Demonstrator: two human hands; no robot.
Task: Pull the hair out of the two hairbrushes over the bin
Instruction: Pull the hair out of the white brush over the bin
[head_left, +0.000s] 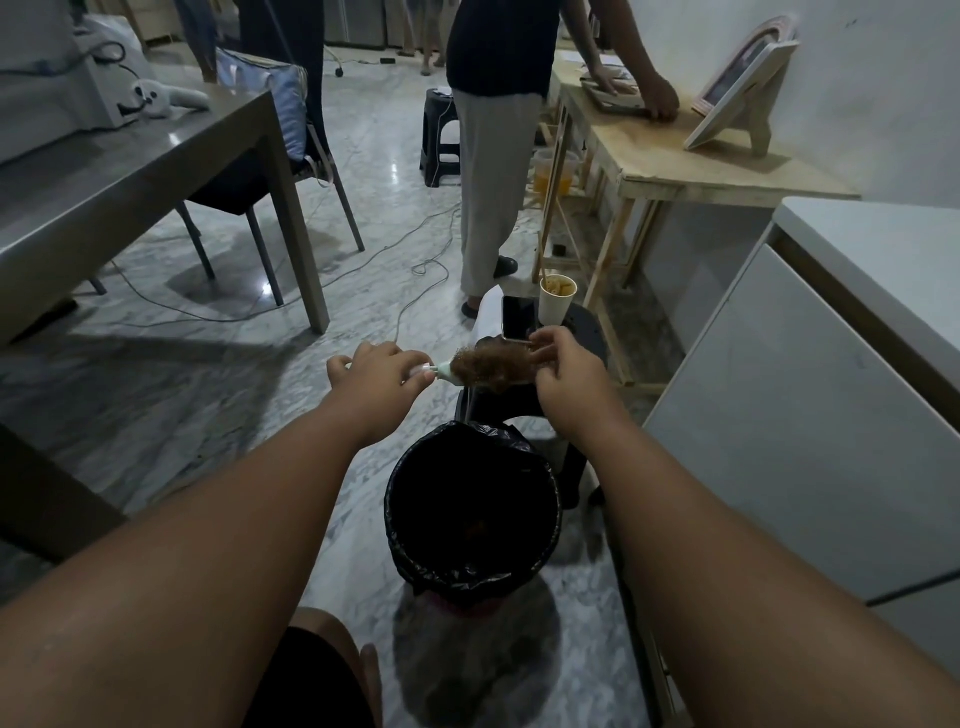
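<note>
My left hand (382, 374) grips the pale handle of a hairbrush (441, 370), held level above the floor just beyond the bin. The brush head is wrapped in a thick clump of brown hair (491, 366). My right hand (563, 371) pinches the far end of that hair clump. A round bin (472, 506) lined with a black bag stands open below and nearer to me than the brush. A second hairbrush is not visible.
A black stool (587, 332) behind the brush carries a phone (518, 317) and a paper cup (557, 300). A person (493, 156) stands by a wooden table (675, 156). A grey table (130, 171) is at left, a white cabinet (831, 395) at right. Cables cross the marble floor.
</note>
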